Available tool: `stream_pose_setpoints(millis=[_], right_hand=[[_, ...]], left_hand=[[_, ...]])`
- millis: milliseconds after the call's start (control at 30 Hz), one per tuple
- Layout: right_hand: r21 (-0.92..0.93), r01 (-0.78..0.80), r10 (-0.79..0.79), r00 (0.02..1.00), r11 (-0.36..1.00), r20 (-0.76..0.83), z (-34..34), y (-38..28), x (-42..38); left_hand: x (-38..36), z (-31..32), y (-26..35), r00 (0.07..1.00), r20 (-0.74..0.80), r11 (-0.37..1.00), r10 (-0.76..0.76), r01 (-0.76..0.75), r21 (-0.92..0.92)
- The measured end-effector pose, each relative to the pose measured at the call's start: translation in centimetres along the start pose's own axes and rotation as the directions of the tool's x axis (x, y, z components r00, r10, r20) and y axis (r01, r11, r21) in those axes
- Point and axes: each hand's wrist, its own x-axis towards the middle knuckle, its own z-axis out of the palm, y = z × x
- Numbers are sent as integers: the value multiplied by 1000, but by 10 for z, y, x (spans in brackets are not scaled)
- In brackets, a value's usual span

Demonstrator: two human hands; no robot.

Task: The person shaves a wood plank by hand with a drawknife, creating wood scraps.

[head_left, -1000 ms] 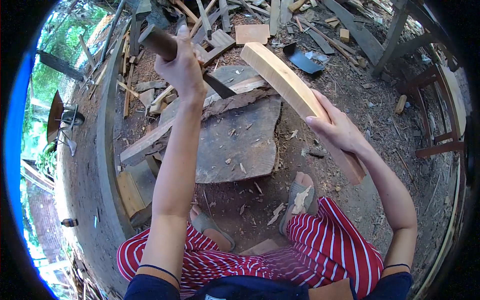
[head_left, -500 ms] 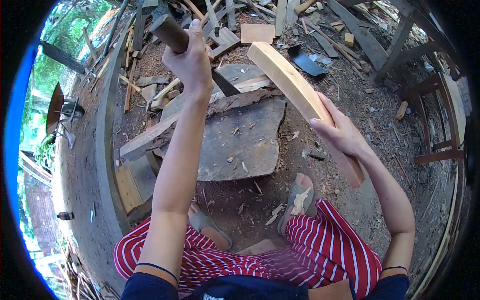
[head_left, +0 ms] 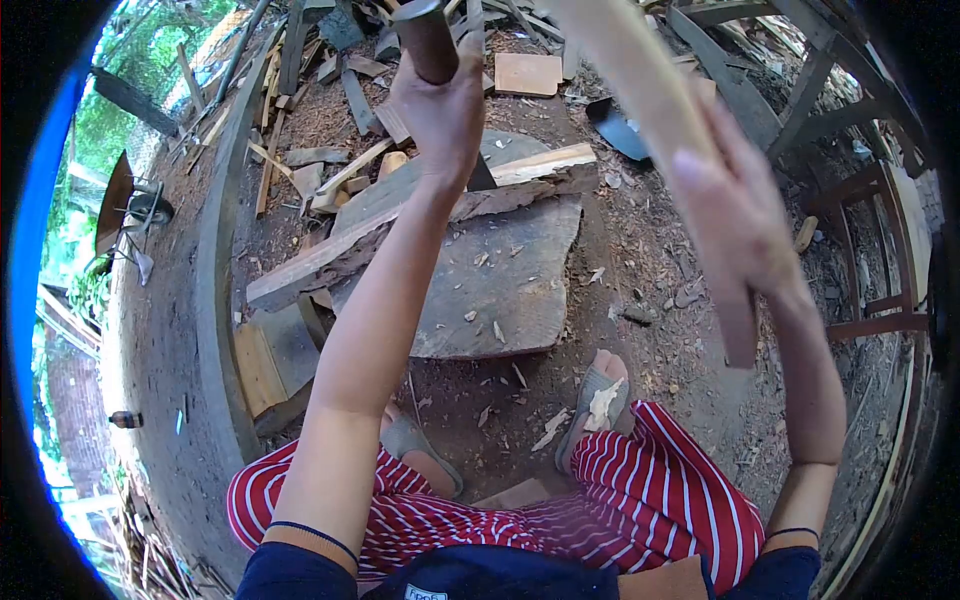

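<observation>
My left hand [head_left: 440,105] is wrapped round the dark handle [head_left: 428,45] of a tool. The tool's dark blade [head_left: 481,177] shows just past the wrist, close to a rough-edged plank [head_left: 530,170]. That plank lies across a large flat wooden block [head_left: 490,280] scattered with chips. At the right, my right hand [head_left: 735,195] grips a long, pale, curved piece of wood [head_left: 640,75], raised above the ground and blurred by motion. Its upper end leaves the top of the view.
A dark curved sheet [head_left: 617,130] lies beyond the block. Wood scraps cover the ground at the top. A wooden frame [head_left: 880,240] stands at the right, a long beam [head_left: 215,250] at the left. My sandalled feet [head_left: 600,395] are below the block.
My right hand has moved up and to the right with the curved wood. My left hand and the tool have shifted right. The blade is now further right along the plank.
</observation>
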Motion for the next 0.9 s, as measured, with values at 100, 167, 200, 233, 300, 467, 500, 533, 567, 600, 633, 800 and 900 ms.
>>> stream_pose_setpoints(millis=[100, 167, 200, 233, 300, 467, 500, 533, 567, 600, 633, 800, 900], right_hand=[[15, 287, -287, 958, 958, -7, -9, -65, 27], [-92, 31, -22, 996, 995, 90, -4, -108, 30], [-132, -51, 67, 991, 990, 117, -3, -114, 32], [-281, 54, 2, 981, 958, 194, 0, -94, 38], [-457, 592, -467, 806, 664, 364, 0, -80, 41], [-5, -89, 86, 950, 996, 301, -8, -117, 39], [-67, -173, 185, 936, 983, 298, -9, -128, 36], [-207, -74, 128, 957, 976, 262, -2, -121, 30], [-356, 16, 69, 972, 934, 225, 4, -115, 24], [-497, 85, 10, 982, 864, 187, 11, -109, 19], [-578, 110, 6, 981, 809, 195, 6, -106, 24], [236, -171, 37, 875, 957, 483, -34, -111, 46], [287, 364, -458, 783, 886, 420, -12, -42, 85]], left_hand=[[-6, 8, 15, 991, 97, 988, 91, -102, 115], [-8, 12, 19, 993, 110, 993, 52, -63, 99], [-10, 13, 20, 992, 124, 996, 11, -22, 84], [-17, 15, 17, 995, 99, 995, 6, -16, 98], [-20, 15, 11, 997, 73, 997, 22, -27, 75], [-28, 14, 19, 989, 121, 973, -85, 57, 223], [-27, 15, 14, 994, 111, 982, -26, 4, 189], [-26, 14, 10, 994, 107, 986, 38, -54, 156], [-24, 11, 7, 982, 154, 978, 110, -134, 161], [-24, 13, 13, 979, 164, 977, 120, -146, 156], [-27, 15, 18, 989, 146, 996, 20, -32, 83], [-27, 17, 6, 989, 145, 984, 15, -41, 176], [-27, 24, 6, 989, 115, 987, 95, -108, 116]])
